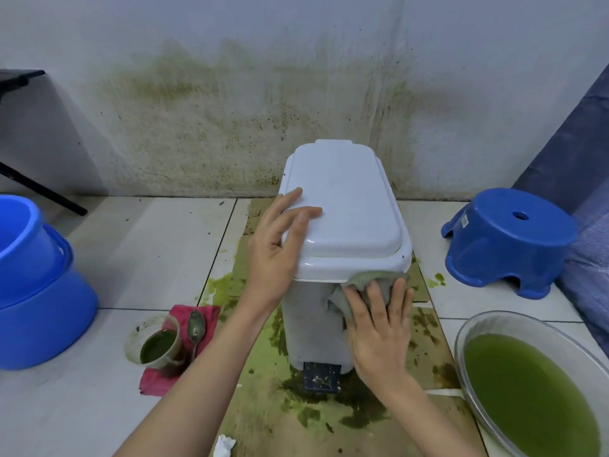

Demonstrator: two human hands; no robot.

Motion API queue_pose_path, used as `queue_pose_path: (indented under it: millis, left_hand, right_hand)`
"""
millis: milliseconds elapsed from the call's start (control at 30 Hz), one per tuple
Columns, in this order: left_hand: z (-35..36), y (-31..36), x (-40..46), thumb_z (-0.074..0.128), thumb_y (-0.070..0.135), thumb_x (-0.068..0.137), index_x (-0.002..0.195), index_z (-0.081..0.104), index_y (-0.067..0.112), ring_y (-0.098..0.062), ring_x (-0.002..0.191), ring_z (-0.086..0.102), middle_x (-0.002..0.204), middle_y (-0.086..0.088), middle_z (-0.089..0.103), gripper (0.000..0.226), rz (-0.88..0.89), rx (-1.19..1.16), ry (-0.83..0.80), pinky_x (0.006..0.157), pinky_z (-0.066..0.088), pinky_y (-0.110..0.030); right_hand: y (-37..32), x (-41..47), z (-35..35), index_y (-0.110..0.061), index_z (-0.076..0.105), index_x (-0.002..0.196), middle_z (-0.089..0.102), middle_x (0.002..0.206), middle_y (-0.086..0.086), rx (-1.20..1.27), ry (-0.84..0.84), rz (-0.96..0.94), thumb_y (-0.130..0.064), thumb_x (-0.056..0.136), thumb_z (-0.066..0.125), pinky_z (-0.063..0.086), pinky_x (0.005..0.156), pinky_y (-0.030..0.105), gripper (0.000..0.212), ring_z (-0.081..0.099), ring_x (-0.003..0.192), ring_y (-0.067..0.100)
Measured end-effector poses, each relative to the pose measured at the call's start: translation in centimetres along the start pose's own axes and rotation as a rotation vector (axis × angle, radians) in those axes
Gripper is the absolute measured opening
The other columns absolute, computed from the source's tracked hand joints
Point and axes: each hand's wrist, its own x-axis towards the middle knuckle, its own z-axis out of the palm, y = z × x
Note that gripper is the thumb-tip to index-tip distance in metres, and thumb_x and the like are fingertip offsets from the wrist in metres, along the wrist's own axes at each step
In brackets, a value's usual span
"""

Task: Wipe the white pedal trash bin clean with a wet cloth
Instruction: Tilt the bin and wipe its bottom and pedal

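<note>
A domestic utility or wash corner of a home is suggested. A floor of large pale glazed tiles with dark grout lines [141, 258] is met by a plain white painted wall stained with green smears and dark specks [230, 120]. Household plastic ware is set about on the floor: two stacked round blue plastic basins [36, 291] at the left, a low blue plastic stool with a hole in its seat [507, 239] at the right, and a wide clear bowl filled with green water [534, 390]. A flattened sheet of brown cardboard blotched with green [290, 420] is laid over the tiles.
</note>
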Motion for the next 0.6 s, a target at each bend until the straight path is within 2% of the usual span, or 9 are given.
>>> queue_pose_path:
  millis: [67, 167, 233, 300, 367, 433, 500, 600]
  left_hand:
    - [0.9, 0.7, 2.0, 0.045, 0.033, 0.096, 0.097, 0.07, 0.032, -0.006, 0.13, 0.043, 0.135, 0.01, 0.053, 0.025, 0.024, -0.023, 0.017, 0.105, 0.034, -0.02]
    - [2.4, 1.2, 5.4, 0.053, 0.032, 0.095, 0.092, 0.072, 0.029, -0.006, 0.126, 0.046, 0.125, 0.016, 0.057, 0.019, 0.061, 0.015, -0.01, 0.109, 0.035, -0.038]
    - [3.1, 1.0, 7.2, 0.062, 0.029, 0.09, 0.089, 0.072, 0.025, -0.002, 0.117, 0.052, 0.113, 0.019, 0.061, 0.011, 0.092, 0.032, -0.01, 0.108, 0.035, -0.043]
    - [3.3, 0.6, 8.5, 0.067, 0.023, 0.086, 0.088, 0.072, 0.022, 0.002, 0.107, 0.057, 0.103, 0.018, 0.064, 0.005, 0.114, 0.012, 0.015, 0.106, 0.038, -0.037]
    - [3.1, 0.2, 9.5, 0.068, 0.022, 0.085, 0.087, 0.072, 0.023, 0.004, 0.102, 0.058, 0.1, 0.017, 0.065, 0.004, 0.094, -0.002, 0.028, 0.099, 0.042, -0.024]
    - [2.8, -0.2, 10.3, 0.069, 0.025, 0.084, 0.087, 0.072, 0.026, 0.003, 0.102, 0.058, 0.102, 0.016, 0.066, 0.005, 0.058, 0.0, 0.022, 0.091, 0.043, -0.019]
    - [2.7, -0.2, 11.1, 0.071, 0.031, 0.081, 0.085, 0.072, 0.031, 0.0, 0.1, 0.059, 0.103, 0.015, 0.067, 0.004, 0.016, -0.004, 0.012, 0.088, 0.046, -0.023]
    - [3.1, 0.5, 12.7, 0.077, 0.045, 0.07, 0.081, 0.072, 0.031, -0.009, 0.094, 0.064, 0.101, 0.009, 0.069, 0.018, -0.065, -0.012, -0.005, 0.085, 0.053, -0.036]
  right_hand:
    - [0.4, 2.4, 0.5, -0.027, 0.011, 0.149, -0.015, 0.158, -0.009, 0.024, -0.001, 0.08, -0.019, 0.09, 0.049, 0.001, 0.118, 0.044, 0.071, -0.012, 0.145, 0.024]
    - [1.6, 5.6, 2.3, -0.019, 0.026, 0.14, -0.012, 0.158, -0.008, 0.096, -0.02, 0.226, -0.025, 0.094, 0.044, 0.0, 0.119, 0.043, 0.049, -0.015, 0.145, 0.022]
    - [2.5, 6.5, 3.6, -0.021, 0.022, 0.142, -0.014, 0.158, -0.008, 0.107, -0.028, 0.25, -0.026, 0.097, 0.042, 0.002, 0.119, 0.044, 0.05, -0.014, 0.145, 0.022]
    - [3.0, 5.4, 4.7, -0.027, 0.013, 0.147, -0.015, 0.158, -0.008, 0.068, -0.052, 0.145, -0.025, 0.096, 0.046, 0.006, 0.119, 0.045, 0.061, -0.01, 0.146, 0.024]
    - [2.8, 2.6, 5.2, -0.028, 0.006, 0.15, -0.012, 0.158, -0.006, 0.016, -0.12, 0.012, -0.022, 0.089, 0.054, 0.008, 0.118, 0.045, 0.078, -0.007, 0.146, 0.025]
    - [2.8, 0.6, 5.3, -0.026, 0.014, 0.149, -0.009, 0.159, -0.005, -0.025, -0.173, -0.071, -0.022, 0.085, 0.058, 0.01, 0.117, 0.044, 0.078, -0.004, 0.146, 0.024]
    - [3.7, 1.5, 5.5, -0.026, 0.026, 0.144, -0.004, 0.159, -0.004, -0.052, -0.191, -0.123, -0.025, 0.087, 0.055, 0.011, 0.116, 0.043, 0.064, -0.004, 0.146, 0.024]
    - [4.7, 6.7, 5.6, -0.026, 0.025, 0.144, 0.016, 0.154, -0.001, -0.006, -0.19, -0.091, -0.024, 0.088, 0.059, 0.01, 0.117, 0.043, 0.065, 0.002, 0.146, 0.025]
